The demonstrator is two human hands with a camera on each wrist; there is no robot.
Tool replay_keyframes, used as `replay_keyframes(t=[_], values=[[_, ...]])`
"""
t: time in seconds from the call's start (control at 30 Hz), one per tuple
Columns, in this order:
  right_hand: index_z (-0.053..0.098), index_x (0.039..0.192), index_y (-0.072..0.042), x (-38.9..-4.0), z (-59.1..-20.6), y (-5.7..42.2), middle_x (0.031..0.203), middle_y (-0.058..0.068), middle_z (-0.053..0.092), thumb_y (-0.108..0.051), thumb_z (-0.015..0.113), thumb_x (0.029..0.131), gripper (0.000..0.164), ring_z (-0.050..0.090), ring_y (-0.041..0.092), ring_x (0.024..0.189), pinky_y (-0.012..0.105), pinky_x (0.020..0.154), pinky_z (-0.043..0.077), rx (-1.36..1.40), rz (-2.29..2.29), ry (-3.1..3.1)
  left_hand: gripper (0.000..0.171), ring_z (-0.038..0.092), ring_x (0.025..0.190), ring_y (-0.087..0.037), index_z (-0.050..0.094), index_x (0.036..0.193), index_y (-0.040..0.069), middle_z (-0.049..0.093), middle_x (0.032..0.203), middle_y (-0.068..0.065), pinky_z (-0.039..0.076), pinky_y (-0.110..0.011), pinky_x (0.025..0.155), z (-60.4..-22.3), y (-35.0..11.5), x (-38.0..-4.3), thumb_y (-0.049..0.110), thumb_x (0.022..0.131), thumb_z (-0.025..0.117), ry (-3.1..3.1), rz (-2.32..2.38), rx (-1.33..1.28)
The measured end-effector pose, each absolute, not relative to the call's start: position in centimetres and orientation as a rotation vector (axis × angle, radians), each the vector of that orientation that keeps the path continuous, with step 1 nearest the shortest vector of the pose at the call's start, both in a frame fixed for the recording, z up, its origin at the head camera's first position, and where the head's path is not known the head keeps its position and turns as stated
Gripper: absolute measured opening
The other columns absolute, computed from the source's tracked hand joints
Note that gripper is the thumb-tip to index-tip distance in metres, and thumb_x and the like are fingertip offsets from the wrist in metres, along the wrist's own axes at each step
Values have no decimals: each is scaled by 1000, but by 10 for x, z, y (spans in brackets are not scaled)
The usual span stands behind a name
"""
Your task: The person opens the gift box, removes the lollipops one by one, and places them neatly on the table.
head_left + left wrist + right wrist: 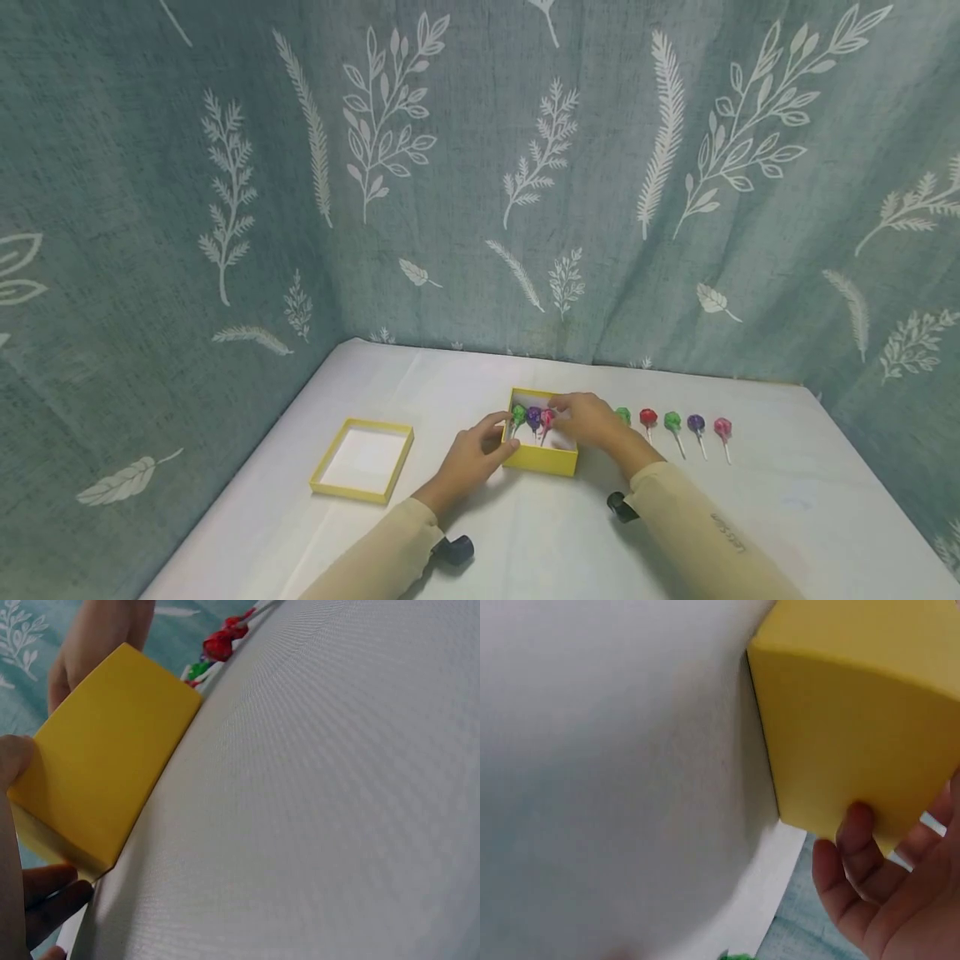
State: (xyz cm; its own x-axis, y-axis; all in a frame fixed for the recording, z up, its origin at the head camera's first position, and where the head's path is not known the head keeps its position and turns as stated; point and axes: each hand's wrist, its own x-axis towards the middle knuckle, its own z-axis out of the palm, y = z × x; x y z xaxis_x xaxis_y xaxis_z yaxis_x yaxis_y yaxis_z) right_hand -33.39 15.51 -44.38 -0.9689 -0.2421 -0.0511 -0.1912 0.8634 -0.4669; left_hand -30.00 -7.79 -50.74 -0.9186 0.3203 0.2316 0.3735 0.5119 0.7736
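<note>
A yellow box (538, 459) with a white inside stands open on the table. In it lie a green lollipop (518, 413), a purple lollipop (533, 418) and a pink lollipop (547, 419), side by side with sticks toward me. My left hand (468, 457) grips the box at its left end, thumb by the front corner and fingers along the side. Reaching over the right wall, my right hand (592, 419) has thumb and index at the pink lollipop's head. In the right wrist view, other fingers (857, 832) of that hand rest against the box's outer wall.
On the left lies a yellow-rimmed box lid (360, 461), its white inside up. Right of the box, a row holds a green lollipop (623, 414), a red lollipop (648, 418), another green lollipop (672, 422), a purple lollipop (697, 424) and a pink lollipop (722, 428). Patterned curtains surround the table.
</note>
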Motion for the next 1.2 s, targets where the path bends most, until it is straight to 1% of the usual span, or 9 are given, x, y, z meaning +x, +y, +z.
replay_keyframes(t=[0.13,0.27,0.5,0.6,0.73,0.83,0.93,1.03,1.2], values=[[64,128,-16,-335,-446,151,120,7,65,-25,66,91,39,58,33,114,54,96,43,-338,-684,2941,52,56,121,-31,49,140,28,63,127,-12,37,-59,101,-507,-78,-300,48,94,61,-2689,-1396,-609],[60,133,-15,-334,-448,147,123,7,65,-27,68,91,45,58,31,116,52,97,43,-356,-591,2948,51,57,119,-32,50,140,27,63,126,-14,38,-60,99,-506,-79,-300,46,94,61,-2670,-1403,-627],[57,137,-15,-337,-449,138,132,9,60,-32,71,89,53,50,36,126,57,103,36,-341,-429,2913,50,58,118,-32,50,139,26,64,125,-14,39,-61,97,-507,-79,-301,46,94,60,-2652,-1384,-640],[58,135,-14,-336,-448,135,126,9,63,-32,70,89,51,54,35,121,55,100,39,-340,-375,2931,52,58,117,-32,50,139,26,64,124,-13,40,-60,97,-508,-79,-301,50,94,59,-2648,-1372,-643],[65,120,-15,-334,-449,133,109,4,67,-30,70,90,34,62,29,103,52,92,46,-345,-333,2958,52,58,117,-33,51,139,26,65,123,-13,40,-60,97,-509,-79,-301,49,94,60,-2640,-1365,-652],[67,113,-17,-332,-448,133,105,3,68,-28,69,91,25,62,29,99,52,89,48,-346,-338,2965,53,58,118,-33,50,139,25,65,123,-13,40,-60,97,-509,-79,-300,52,93,58,-2639,-1359,-653],[67,119,-16,-331,-448,133,112,5,67,-29,68,92,30,61,31,107,53,92,46,-356,-345,2975,55,57,118,-32,50,139,26,64,124,-13,40,-59,98,-508,-79,-300,56,93,57,-2649,-1349,-648],[66,123,-14,-330,-447,133,117,7,67,-31,67,92,35,61,33,110,53,94,45,-373,-332,2985,54,58,118,-32,50,139,26,64,124,-14,40,-59,98,-508,-79,-299,54,93,57,-2644,-1351,-655],[71,112,-12,-329,-446,132,106,4,69,-31,69,91,28,64,30,102,50,91,48,-360,-328,2989,52,60,115,-32,51,139,25,65,123,-15,41,-59,96,-509,-79,-300,50,94,58,-2621,-1363,-674]])
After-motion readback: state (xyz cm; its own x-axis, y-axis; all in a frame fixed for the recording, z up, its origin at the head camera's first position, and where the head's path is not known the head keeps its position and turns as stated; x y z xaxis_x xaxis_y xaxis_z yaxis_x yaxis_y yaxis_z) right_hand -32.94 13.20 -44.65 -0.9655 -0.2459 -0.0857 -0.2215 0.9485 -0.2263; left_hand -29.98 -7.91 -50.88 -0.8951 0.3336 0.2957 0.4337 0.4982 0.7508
